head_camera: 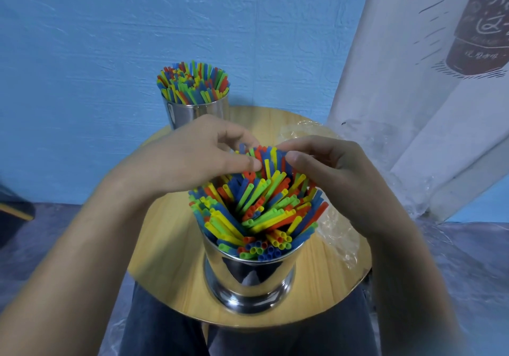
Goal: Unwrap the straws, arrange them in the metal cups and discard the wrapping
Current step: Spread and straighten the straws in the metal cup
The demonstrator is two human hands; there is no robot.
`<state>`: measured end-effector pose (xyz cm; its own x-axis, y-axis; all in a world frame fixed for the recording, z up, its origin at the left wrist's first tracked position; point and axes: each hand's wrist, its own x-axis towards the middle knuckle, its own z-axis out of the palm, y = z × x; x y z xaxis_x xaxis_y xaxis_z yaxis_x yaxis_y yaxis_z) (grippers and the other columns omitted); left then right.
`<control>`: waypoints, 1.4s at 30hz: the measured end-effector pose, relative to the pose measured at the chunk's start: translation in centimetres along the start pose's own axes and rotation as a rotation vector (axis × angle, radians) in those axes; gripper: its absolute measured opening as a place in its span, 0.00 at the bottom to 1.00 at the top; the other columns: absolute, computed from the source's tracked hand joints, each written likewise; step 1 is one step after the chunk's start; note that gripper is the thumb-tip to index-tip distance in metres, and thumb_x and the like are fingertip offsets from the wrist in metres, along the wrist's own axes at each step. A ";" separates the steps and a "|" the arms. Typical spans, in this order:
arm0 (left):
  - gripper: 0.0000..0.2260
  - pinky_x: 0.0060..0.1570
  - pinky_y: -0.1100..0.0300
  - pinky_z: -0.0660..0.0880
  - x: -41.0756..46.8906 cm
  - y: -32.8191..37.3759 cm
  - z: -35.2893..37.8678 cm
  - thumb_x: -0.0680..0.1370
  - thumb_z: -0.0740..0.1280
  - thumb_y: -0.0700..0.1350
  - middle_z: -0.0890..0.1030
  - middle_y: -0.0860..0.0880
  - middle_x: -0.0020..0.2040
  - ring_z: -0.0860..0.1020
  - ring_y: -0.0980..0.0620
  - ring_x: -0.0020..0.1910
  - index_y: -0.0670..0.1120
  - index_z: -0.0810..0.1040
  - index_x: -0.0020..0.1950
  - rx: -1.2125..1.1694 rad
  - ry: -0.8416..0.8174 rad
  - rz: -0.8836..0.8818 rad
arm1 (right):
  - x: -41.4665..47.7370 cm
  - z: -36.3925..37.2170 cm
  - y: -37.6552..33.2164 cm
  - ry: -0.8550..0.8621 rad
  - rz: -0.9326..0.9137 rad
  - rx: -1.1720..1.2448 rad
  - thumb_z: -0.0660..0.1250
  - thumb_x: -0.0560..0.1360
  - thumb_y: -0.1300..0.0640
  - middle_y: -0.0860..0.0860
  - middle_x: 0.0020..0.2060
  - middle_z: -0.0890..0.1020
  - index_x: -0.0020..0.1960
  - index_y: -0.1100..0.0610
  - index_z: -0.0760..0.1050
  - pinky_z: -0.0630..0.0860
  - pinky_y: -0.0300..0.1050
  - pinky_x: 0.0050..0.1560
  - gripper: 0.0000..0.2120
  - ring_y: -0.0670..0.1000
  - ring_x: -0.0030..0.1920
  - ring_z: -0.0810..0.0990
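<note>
dark blue trousers (165,333) fill the lowest edge, just in front of the near metal cup (249,278), a shiny round steel cup with a stepped foot. the near metal cup stands upright on the front half of a round, pale wooden table (170,234). it is packed with thin plastic straws (256,207) in red, blue, green and yellow, bare of wrapping. they fan out over its rim and lean in several directions.

both bare forearms reach in from either side of the near metal cup and meet over its far rim. the left hand (190,154) has its fingers curled. its thumb is stretched out and pressed against the straw tips, pinching a few between the thumb and the bent forefinger. the right hand (338,171) mirrors it, thumb and hooked forefinger closed on the tips next to those. its other fingers are folded and mostly hidden behind the hand.

to the right of the near metal cup, crumpled clear plastic wrapping (338,234) lies on the table and runs back behind the right hand.

behind and left of the near metal cup, at the table's far edge, stands a second steel cup (197,113). it is upright and full of the same coloured straws. a blue textured wall (110,39) rises behind the near metal cup, with a white printed curtain (399,80) hanging to the far right.
</note>
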<state>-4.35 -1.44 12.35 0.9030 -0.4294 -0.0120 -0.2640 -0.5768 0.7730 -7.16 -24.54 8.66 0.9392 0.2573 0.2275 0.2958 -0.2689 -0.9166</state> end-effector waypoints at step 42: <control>0.05 0.47 0.66 0.79 0.8 -1.6 0.2 0.84 0.64 0.45 0.86 0.54 0.46 0.84 0.58 0.45 0.48 0.80 0.55 -1.161 0.702 0.139 | -0.5 0.4 -0.9 0.225 -0.180 0.082 0.71 0.77 0.58 0.49 0.43 0.87 0.53 0.50 0.84 0.82 0.44 0.51 0.07 0.49 0.48 0.85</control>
<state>-3.28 -0.98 11.00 0.9652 0.2055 0.1616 -0.2458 0.5027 0.8288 -8.00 -24.03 9.19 0.8908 0.0795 0.4475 0.4545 -0.1594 -0.8764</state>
